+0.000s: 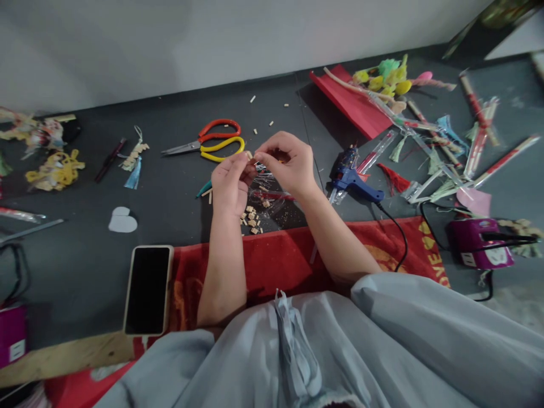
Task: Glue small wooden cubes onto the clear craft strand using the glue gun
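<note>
My left hand point(230, 182) is closed in a pinch, with a small pale wooden piece point(249, 154) at its fingertips. Right beside it, the thumb and fingers of my right hand point(293, 161) are pressed together; whatever they grip is too small to make out. Below the hands lies a loose pile of little wooden pieces point(251, 221) and crumpled clear plastic. Scissors point(221, 140) with one orange and one yellow handle lie open just beyond my left hand. A blue glue gun point(352, 178) rests to the right of my right hand.
A phone point(148, 290) and a white paper cutout point(123, 220) lie at left, near a tasselled ornament point(135, 158). Red cloth point(272, 260) covers the near edge. At right are a red paper folder point(357, 102), wrapped sticks point(480, 136) and a purple box point(480, 243) with cables.
</note>
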Motion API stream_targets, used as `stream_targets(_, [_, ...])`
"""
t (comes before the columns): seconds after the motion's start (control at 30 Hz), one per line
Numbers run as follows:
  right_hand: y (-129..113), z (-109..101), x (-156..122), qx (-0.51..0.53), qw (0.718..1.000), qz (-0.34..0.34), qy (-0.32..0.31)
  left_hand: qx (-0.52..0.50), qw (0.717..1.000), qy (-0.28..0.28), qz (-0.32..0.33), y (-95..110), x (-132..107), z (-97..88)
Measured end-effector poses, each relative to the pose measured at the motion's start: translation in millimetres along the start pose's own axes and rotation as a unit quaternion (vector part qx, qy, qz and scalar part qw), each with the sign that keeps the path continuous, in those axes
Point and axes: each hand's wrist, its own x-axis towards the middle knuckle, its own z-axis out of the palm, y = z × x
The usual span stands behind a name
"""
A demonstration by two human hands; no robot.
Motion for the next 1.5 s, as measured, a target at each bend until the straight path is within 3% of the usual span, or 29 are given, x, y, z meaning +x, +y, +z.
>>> stream_targets(0.1, [-1.5, -0.7, 0.7, -0.009, 1.0, 0.012, -0.004, -0.033, 0.998, 0.018, -0.058, 2.4, 1.0, -2.2])
stream_targets(0.2, [-4.0, -0.9, 0.5, -0.018, 1.0, 0.004, -0.022, -0.035, 0.996, 0.011, -0.077, 2.2, 3.1, -6.1])
stream_targets(0.57, [-4.8, 2.5, -0.9, -0.014, 0.999, 0.007, -0.048, 0.016, 0.997, -0.058, -0.052, -3.8, 7.0, -15.7])
stream_targets(0.73, [-8.9, 5.9, -2.0, -0.01, 0.997, 0.033, -0.064, 0.008, 0.997, -0.051, -0.05, -4.7, 4.5, -10.2])
stream_targets(1.07, [-3.2, 11.0, -1.7, 0.09, 0.978, 0.165, -0.091, 0.008, 0.997, -0.067, -0.044, -3.4, 1.1, -7.4])
stream_targets(1.3, [-1.5, 10.4, -0.6, 0.172, 0.963, 0.189, -0.086, 0.02, 0.997, -0.058, -0.041, -2.8, -1.1, -4.5])
stream_targets(1.5, [3.9, 3.3, 0.2, 0.177, 0.964, 0.164, -0.111, 0.013, 0.998, -0.047, -0.045, -4.1, 0.3, -5.4])
